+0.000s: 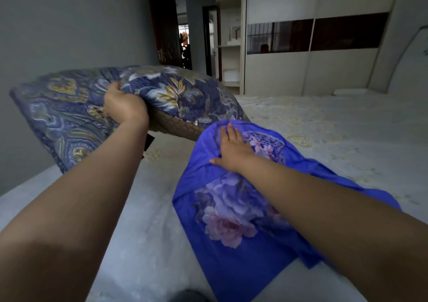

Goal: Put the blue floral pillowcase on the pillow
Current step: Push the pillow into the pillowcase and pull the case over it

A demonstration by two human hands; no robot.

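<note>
A bright blue pillowcase (pixel 234 211) with pink and lilac flowers lies spread on the bed in front of me. My right hand (pixel 234 153) rests flat on its far end, fingers apart, palm down. My left hand (pixel 124 106) grips the near edge of a pillow (pixel 76 109) in a dark blue and yellow paisley cover and holds it tilted above the bed, to the left of the pillowcase. A brown quilted underside of the pillow (pixel 178 128) shows beneath it, just beyond the pillowcase's far end.
The bed (pixel 335 135) has a pale sheet with faint yellow patterns and stretches far right. A grey wall (pixel 69 23) runs along the left. A white wardrobe (pixel 312 70), open shelves (pixel 230 47) and a doorway (pixel 185 44) stand beyond the bed.
</note>
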